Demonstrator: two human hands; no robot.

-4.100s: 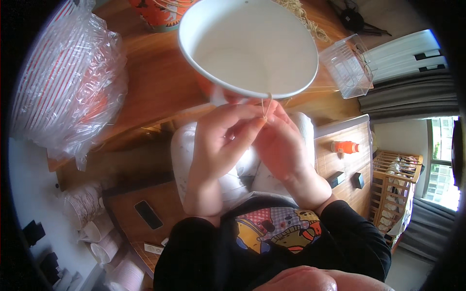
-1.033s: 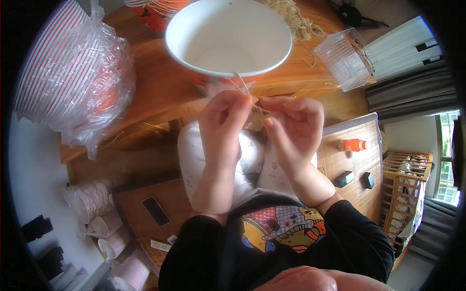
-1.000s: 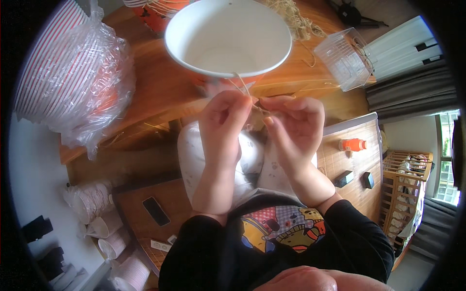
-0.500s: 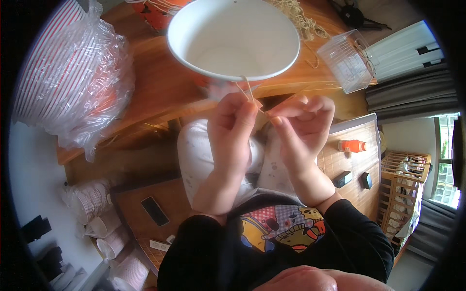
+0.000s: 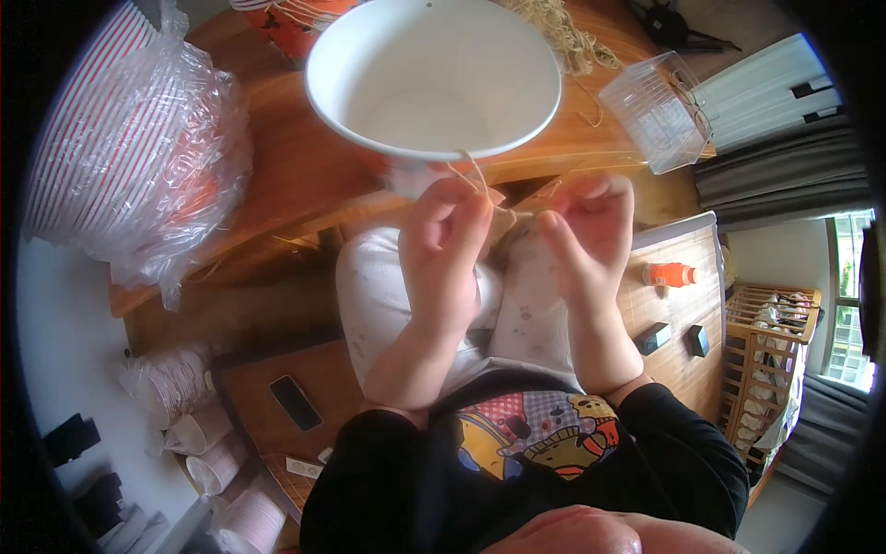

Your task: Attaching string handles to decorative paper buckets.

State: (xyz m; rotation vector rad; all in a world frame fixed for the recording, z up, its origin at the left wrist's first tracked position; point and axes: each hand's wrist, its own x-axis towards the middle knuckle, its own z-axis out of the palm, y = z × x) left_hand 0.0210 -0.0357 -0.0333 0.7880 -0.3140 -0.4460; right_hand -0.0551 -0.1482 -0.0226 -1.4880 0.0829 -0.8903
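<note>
A large paper bucket (image 5: 434, 88), white inside with a red printed outside, rests at the table's near edge, its mouth tilted toward me. A thin tan string (image 5: 479, 173) loops through its near rim. My left hand (image 5: 443, 254) pinches the string just below the rim between thumb and forefinger. My right hand (image 5: 595, 245), just to the right, pinches the string's other end, and a short stretch runs taut between the two hands. The remaining fingers of my right hand are curled.
Left on the wooden table (image 5: 286, 138) stands a plastic-wrapped stack of striped buckets (image 5: 120, 138). A second red bucket (image 5: 291, 28), a bundle of tan strings (image 5: 563, 37) and a clear plastic box (image 5: 657, 111) lie farther back. Beside me are a phone (image 5: 295, 403) and an orange bottle (image 5: 670, 275).
My right hand has moved slightly right, away from my left, and the string between them is drawn out longer. The bucket has shifted a little left and nearer.
</note>
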